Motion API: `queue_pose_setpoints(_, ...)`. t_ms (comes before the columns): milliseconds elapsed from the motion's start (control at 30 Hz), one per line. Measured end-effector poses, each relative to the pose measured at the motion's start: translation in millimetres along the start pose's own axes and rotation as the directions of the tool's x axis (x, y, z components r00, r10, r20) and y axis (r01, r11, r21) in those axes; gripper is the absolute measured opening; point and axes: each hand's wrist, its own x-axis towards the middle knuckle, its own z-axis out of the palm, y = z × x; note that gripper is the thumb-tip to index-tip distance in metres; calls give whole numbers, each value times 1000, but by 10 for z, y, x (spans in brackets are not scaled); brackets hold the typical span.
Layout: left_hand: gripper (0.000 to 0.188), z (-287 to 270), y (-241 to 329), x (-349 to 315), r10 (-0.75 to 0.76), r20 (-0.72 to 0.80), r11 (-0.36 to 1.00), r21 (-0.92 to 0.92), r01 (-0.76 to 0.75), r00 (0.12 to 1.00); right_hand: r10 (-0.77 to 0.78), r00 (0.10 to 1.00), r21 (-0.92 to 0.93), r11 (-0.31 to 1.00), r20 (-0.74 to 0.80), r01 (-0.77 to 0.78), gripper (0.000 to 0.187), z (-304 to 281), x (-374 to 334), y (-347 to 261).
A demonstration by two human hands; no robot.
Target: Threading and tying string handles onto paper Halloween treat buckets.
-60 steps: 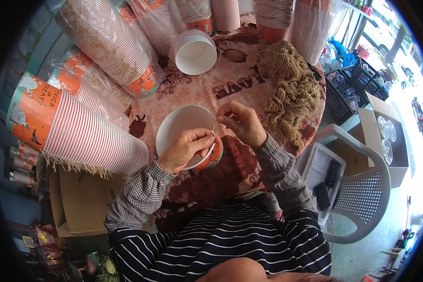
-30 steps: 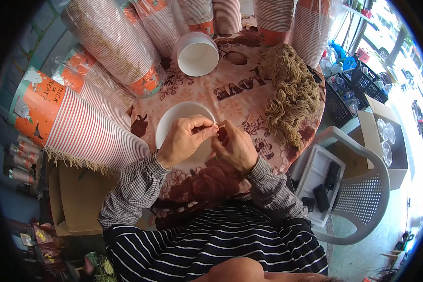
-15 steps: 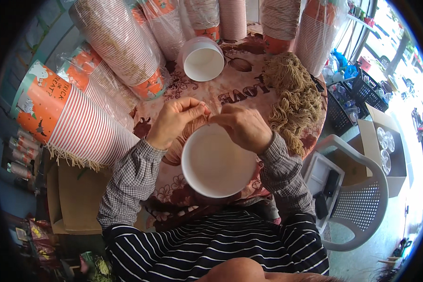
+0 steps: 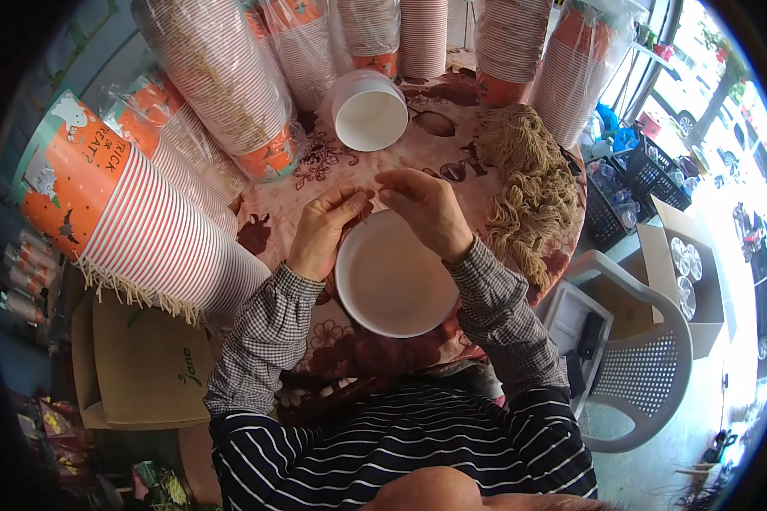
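A round white paper bucket [image 4: 396, 285] stands mouth-up before me, its pale inside showing. My left hand [image 4: 325, 230] is closed in a pinch at the bucket's far left rim; what lies between its fingertips is too small to make out. Just right of it, over the far rim, my right hand [image 4: 428, 204] has its fingers bent, with thumb and forefinger apart. A heap of tan string [image 4: 528, 192] lies on the table's right side. On the left leans a tall nested stack of orange paper buckets [image 4: 158, 213], tan strings hanging along its lower edge.
Plastic-wrapped bucket stacks [image 4: 213, 77] line the table's far side. Another white bucket [image 4: 371, 119] lies tipped toward me on the patterned tablecloth [image 4: 452, 123]. A cardboard box [image 4: 149, 366] stands at left. To the right are a grey plastic chair [image 4: 639, 366] and black crates [image 4: 656, 170].
My right thumb and forefinger have parted from a pinch near the rim. The left hand stays pinched near the rim. The whole view has shifted slightly.
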Motion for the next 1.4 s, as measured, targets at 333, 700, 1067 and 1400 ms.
queue_pose_setpoints(333,21,-226,4,-17,36,10,976,216,-37,999,36,989,123,991,142,-54,23,270,204,106)
queue_pose_setpoints(700,16,-433,41,-83,300,70,576,782,-239,952,147,932,-139,985,331,-106,21,438,362,192)
queue_pose_setpoints(1067,15,-665,-5,-146,85,-13,968,238,-79,996,-18,987,-200,978,161,50,14,461,143,35)
queue_pose_setpoints(1400,16,-687,-59,-201,159,-3,953,261,-153,987,13,993,-257,966,116,17,16,538,201,101)
